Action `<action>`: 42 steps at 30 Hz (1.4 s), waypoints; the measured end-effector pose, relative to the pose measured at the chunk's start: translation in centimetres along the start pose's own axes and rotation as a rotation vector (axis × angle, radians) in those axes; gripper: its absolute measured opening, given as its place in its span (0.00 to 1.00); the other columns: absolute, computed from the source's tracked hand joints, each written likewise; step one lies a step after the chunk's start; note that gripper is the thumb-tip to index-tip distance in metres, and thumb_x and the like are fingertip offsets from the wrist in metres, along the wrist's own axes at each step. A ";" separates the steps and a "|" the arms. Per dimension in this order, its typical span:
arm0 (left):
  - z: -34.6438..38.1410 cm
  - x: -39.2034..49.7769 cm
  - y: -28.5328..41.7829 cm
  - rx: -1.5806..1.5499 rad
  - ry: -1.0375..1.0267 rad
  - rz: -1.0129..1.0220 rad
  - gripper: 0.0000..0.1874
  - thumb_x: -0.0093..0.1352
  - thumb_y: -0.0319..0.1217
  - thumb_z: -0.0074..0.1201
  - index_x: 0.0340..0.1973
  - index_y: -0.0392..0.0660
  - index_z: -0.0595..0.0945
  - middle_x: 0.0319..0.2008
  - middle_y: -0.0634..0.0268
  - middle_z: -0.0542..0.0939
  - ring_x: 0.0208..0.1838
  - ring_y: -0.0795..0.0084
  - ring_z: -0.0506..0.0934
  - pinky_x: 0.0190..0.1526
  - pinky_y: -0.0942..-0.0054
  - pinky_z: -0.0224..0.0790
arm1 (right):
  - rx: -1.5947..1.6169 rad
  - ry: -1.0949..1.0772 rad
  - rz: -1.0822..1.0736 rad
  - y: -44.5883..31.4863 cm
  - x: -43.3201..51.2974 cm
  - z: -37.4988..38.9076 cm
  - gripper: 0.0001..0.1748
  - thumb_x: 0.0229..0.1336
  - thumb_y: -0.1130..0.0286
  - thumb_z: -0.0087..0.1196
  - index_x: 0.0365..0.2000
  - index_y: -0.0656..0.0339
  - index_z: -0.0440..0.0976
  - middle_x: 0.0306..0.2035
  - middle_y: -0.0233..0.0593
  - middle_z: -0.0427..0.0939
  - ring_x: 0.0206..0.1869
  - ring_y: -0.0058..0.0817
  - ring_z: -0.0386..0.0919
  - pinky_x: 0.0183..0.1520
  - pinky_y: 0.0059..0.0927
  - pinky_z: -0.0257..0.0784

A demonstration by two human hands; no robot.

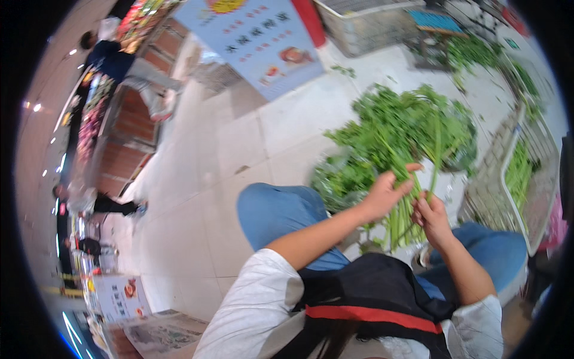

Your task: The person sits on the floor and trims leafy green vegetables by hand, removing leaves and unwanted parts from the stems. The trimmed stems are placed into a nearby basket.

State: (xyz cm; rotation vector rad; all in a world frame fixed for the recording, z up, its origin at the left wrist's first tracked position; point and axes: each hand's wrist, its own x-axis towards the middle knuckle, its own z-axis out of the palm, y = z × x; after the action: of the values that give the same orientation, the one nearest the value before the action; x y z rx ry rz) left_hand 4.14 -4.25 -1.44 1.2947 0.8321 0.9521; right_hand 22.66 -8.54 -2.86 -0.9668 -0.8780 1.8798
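My right hand (432, 217) holds the lower part of a long green celery stalk (437, 143), which stands up above the fist. Just left of it, my left hand (385, 194) is at another leafy stalk (397, 157), thumb and index finger apart. That stalk passes between them, but whether the fingers grip it is unclear. Below both hands, a bundle of pale green stalks (397, 224) lies between my knees. Beyond the hands spreads a heap of leafy celery (381, 114). Clear plastic wrap (325, 181) shows around leaves at the heap's left side.
To the right, a white plastic crate (489, 188) contains more green stalks (518, 175). A low stool with a blue top (435, 22) and a grey crate (370, 33) stand farther back. A printed sign board (264, 45) rises behind the heap. People (119, 65) are near produce displays at left.
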 end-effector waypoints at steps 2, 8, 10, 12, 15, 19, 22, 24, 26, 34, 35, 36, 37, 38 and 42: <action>0.3 0.0 0.0 0.002 0.007 0.093 0.23 0.75 0.31 0.47 0.64 0.40 0.65 0.40 0.72 0.72 0.43 0.80 0.71 0.49 0.76 0.66 | -0.011 -0.009 -0.037 0.2 0.2 0.1 0.07 0.69 0.67 0.48 0.39 0.59 0.69 0.26 0.27 0.70 0.22 0.16 0.64 0.27 0.20 0.61; 0.3 -0.2 -0.1 0.062 0.034 0.155 0.20 0.74 0.27 0.48 0.60 0.41 0.64 0.42 0.70 0.71 0.44 0.80 0.70 0.49 0.76 0.66 | 0.012 0.042 -0.076 0.4 -0.1 0.4 0.07 0.70 0.67 0.47 0.40 0.59 0.69 0.26 0.29 0.71 0.22 0.16 0.63 0.26 0.18 0.58; 0.1 -0.1 -0.3 0.050 0.069 0.141 0.18 0.73 0.26 0.49 0.57 0.42 0.66 0.42 0.69 0.71 0.46 0.80 0.71 0.50 0.75 0.68 | 0.019 0.022 -0.070 0.4 -0.1 0.1 0.08 0.70 0.65 0.47 0.42 0.58 0.69 0.24 0.26 0.68 0.22 0.14 0.61 0.25 0.18 0.55; -0.1 0.0 -0.7 -0.025 0.038 0.075 0.17 0.73 0.26 0.49 0.56 0.42 0.68 0.42 0.69 0.71 0.46 0.80 0.72 0.50 0.75 0.68 | 0.030 0.040 -0.068 0.5 -0.2 -0.2 0.10 0.70 0.62 0.48 0.45 0.56 0.69 0.21 0.22 0.62 0.20 0.13 0.56 0.24 0.18 0.51; -0.2 0.0 -1.4 -0.053 0.010 0.041 0.16 0.72 0.23 0.48 0.55 0.42 0.70 0.41 0.70 0.71 0.47 0.80 0.72 0.51 0.75 0.69 | 0.079 0.055 -0.050 0.9 -0.2 -0.6 0.10 0.70 0.61 0.48 0.43 0.56 0.69 0.21 0.22 0.62 0.20 0.13 0.56 0.23 0.18 0.51; -0.1 0.0 -1.8 0.056 -0.038 0.074 0.16 0.70 0.24 0.47 0.54 0.44 0.73 0.37 0.71 0.71 0.43 0.79 0.71 0.44 0.73 0.68 | -0.041 0.110 -0.042 1.6 -0.1 -0.7 0.11 0.70 0.60 0.49 0.40 0.56 0.68 0.22 0.22 0.63 0.20 0.13 0.58 0.23 0.18 0.52; -0.1 -0.1 -1.5 0.217 -0.051 -0.070 0.14 0.69 0.25 0.46 0.50 0.42 0.74 0.35 0.65 0.75 0.40 0.76 0.72 0.42 0.71 0.67 | -0.102 0.090 -0.097 1.9 0.0 -0.4 0.10 0.70 0.61 0.48 0.39 0.57 0.68 0.24 0.23 0.66 0.22 0.12 0.60 0.24 0.17 0.52; 0.0 -0.2 -1.3 0.322 -0.093 -0.137 0.14 0.67 0.25 0.44 0.49 0.40 0.74 0.34 0.60 0.76 0.38 0.71 0.73 0.43 0.70 0.67 | -0.166 0.093 -0.080 1.8 0.0 -0.4 0.09 0.71 0.61 0.46 0.36 0.55 0.67 0.21 0.21 0.62 0.21 0.11 0.57 0.23 0.17 0.50; 0.1 -0.4 -1.0 0.255 -0.067 -0.056 0.16 0.65 0.24 0.41 0.49 0.40 0.72 0.31 0.55 0.76 0.36 0.66 0.74 0.42 0.66 0.67 | -0.175 0.068 -0.070 1.6 -0.1 -0.3 0.10 0.71 0.61 0.46 0.35 0.55 0.67 0.21 0.20 0.61 0.20 0.11 0.56 0.23 0.17 0.48; -0.7 -0.4 -0.3 0.677 -0.132 0.042 0.17 0.72 0.39 0.49 0.47 0.38 0.73 0.35 0.45 0.75 0.37 0.51 0.74 0.40 0.57 0.67 | -0.253 0.208 -0.038 0.6 0.0 0.0 0.11 0.71 0.62 0.46 0.43 0.57 0.72 0.22 0.17 0.61 0.20 0.09 0.55 0.22 0.16 0.49; -0.9 -0.5 -0.2 0.727 -0.141 0.030 0.18 0.72 0.40 0.50 0.46 0.37 0.74 0.36 0.45 0.76 0.39 0.48 0.75 0.42 0.56 0.68 | -0.240 0.205 -0.037 0.7 0.0 0.1 0.12 0.71 0.61 0.46 0.44 0.57 0.72 0.22 0.17 0.62 0.21 0.09 0.56 0.22 0.16 0.50; -0.9 -0.5 0.0 0.699 -0.135 0.060 0.17 0.72 0.39 0.50 0.45 0.37 0.75 0.38 0.45 0.76 0.43 0.47 0.76 0.45 0.56 0.68 | -0.277 0.197 -0.058 0.8 0.1 0.1 0.12 0.71 0.61 0.46 0.44 0.57 0.72 0.23 0.17 0.62 0.22 0.09 0.56 0.23 0.16 0.50; -0.9 -0.6 0.1 0.709 -0.130 0.066 0.16 0.71 0.38 0.50 0.46 0.37 0.75 0.40 0.46 0.76 0.47 0.46 0.75 0.47 0.56 0.68 | -0.314 0.192 -0.125 0.9 0.1 0.1 0.11 0.71 0.61 0.46 0.44 0.57 0.72 0.23 0.16 0.62 0.22 0.09 0.56 0.23 0.16 0.50; -1.0 -0.7 0.4 0.771 -0.170 0.158 0.14 0.70 0.34 0.52 0.46 0.38 0.76 0.42 0.47 0.77 0.47 0.46 0.75 0.47 0.56 0.69 | -0.286 0.194 -0.129 1.0 0.1 0.0 0.10 0.71 0.62 0.45 0.42 0.56 0.72 0.23 0.16 0.62 0.23 0.08 0.56 0.24 0.16 0.51; -0.1 -1.3 1.5 0.755 -0.194 0.157 0.15 0.68 0.29 0.53 0.48 0.37 0.75 0.45 0.49 0.77 0.47 0.45 0.76 0.46 0.58 0.69 | -0.089 0.155 -0.150 1.0 0.0 -0.1 0.11 0.73 0.61 0.43 0.37 0.56 0.68 0.21 0.18 0.60 0.21 0.09 0.54 0.23 0.17 0.49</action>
State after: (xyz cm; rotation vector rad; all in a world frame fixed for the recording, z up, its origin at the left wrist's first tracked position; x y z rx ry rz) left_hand 3.40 -5.39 -0.02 2.0891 0.9883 0.6236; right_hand 22.41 -8.96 -3.71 -1.0548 -0.9208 1.6284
